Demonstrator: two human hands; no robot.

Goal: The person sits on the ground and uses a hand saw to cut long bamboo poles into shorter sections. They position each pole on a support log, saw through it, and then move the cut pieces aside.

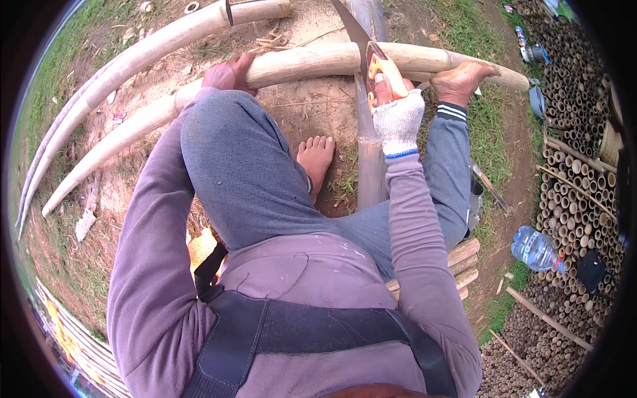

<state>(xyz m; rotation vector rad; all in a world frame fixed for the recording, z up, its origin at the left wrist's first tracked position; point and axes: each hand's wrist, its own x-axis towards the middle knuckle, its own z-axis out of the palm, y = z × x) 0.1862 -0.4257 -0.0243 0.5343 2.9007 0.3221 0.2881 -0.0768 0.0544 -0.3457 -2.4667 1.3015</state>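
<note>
A pale bamboo pole [305, 64] runs across in front of me, over a greyish pole [370, 162] that points away from me. My left hand [229, 73] is closed round the bamboo pole left of the crossing, its fingers partly hidden. My right hand [397, 116], in a white knitted glove with bare fingertips, grips the orange-and-brown handle of a handsaw [353, 25]. The saw's blade points away from me and meets the bamboo pole close to the crossing. My bare right foot [459, 81] presses on the pole to the right of the saw.
My left foot [316, 159] rests on the ground. More long bamboo poles [156, 36] lie at the far left. Stacked cut bamboo [577, 186] fills the right side, with a clear plastic bottle [536, 249] beside it. Short bamboo pieces [464, 255] lie by my right hip.
</note>
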